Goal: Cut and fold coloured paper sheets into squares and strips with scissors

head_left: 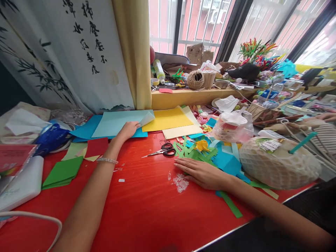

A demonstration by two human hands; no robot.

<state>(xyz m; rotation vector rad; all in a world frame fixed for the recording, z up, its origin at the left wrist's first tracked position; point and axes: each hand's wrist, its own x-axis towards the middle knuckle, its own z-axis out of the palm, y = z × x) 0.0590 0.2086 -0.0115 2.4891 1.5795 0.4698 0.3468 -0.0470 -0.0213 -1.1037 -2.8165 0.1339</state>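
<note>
At the back of the red table, my left hand (128, 129) pinches the front right corner of a light blue sheet of paper (118, 120). That corner curls upward over the yellow sheet (168, 119) beside it. Darker blue sheets (88, 127) lie under the light blue one. My right hand (201, 172) rests flat, fingers stretched out, against a heap of green and blue paper scraps (194, 152). Black-handled scissors (164, 149) lie partly open between my hands. A crumpled yellow paper piece (202, 145) sits on the scraps.
Green squares (63, 172) and a red square (96, 147) lie left of my left forearm. A netted coconut (278, 164) with a straw and a plastic bag (233, 124) stand at right. Craft items crowd the windowsill (178, 98). Another person's hand (324, 117) shows at the far right.
</note>
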